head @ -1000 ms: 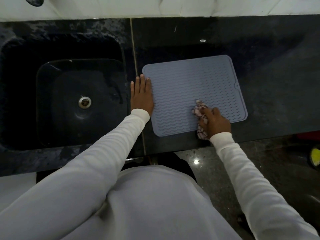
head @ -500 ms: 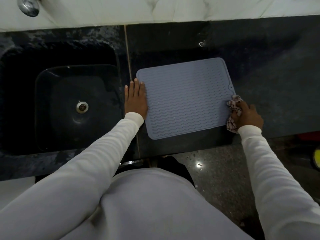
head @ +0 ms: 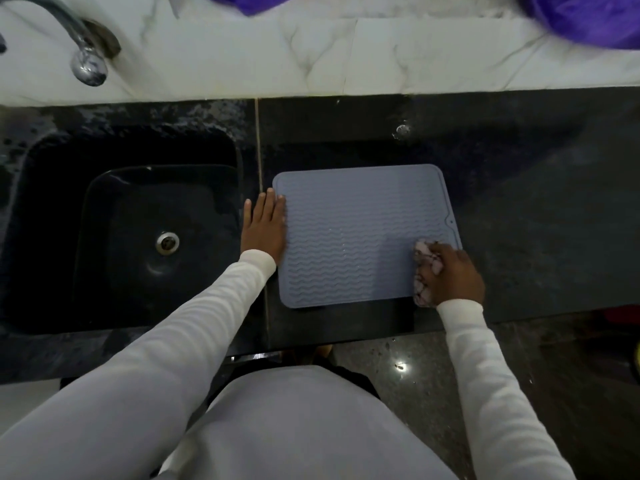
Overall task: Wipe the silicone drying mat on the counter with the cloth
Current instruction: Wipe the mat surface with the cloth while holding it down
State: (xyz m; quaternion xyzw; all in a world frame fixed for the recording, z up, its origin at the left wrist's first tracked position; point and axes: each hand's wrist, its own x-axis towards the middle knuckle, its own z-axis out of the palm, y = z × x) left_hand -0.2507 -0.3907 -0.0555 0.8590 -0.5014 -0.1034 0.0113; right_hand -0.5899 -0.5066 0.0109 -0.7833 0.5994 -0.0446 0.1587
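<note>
The grey mat (head: 363,233) lies flat on the dark counter (head: 519,209), just right of the sink (head: 138,237), its near edge close to the counter's front edge. The person's left hand (head: 265,226) rests with fingers straight and together, palm down, pressing the mat's left edge where it meets the counter. The right hand (head: 450,273) has its fingers curled tight around a bunched, patterned cloth (head: 424,268), which sits on the mat's near right corner, partly spilling past the near edge.

To wipe well from here, I'd say the flat hand should go on pinning that left edge, since a silicone mat looks likely to skid or ripple under a push. The strokes probably work best running along the wavy ridges, from the right edge toward the pinned side, so the cloth gets down into the grooves. A wad this tight touches little; loosening it would cover more. The far corners appear worth reaching too.
</note>
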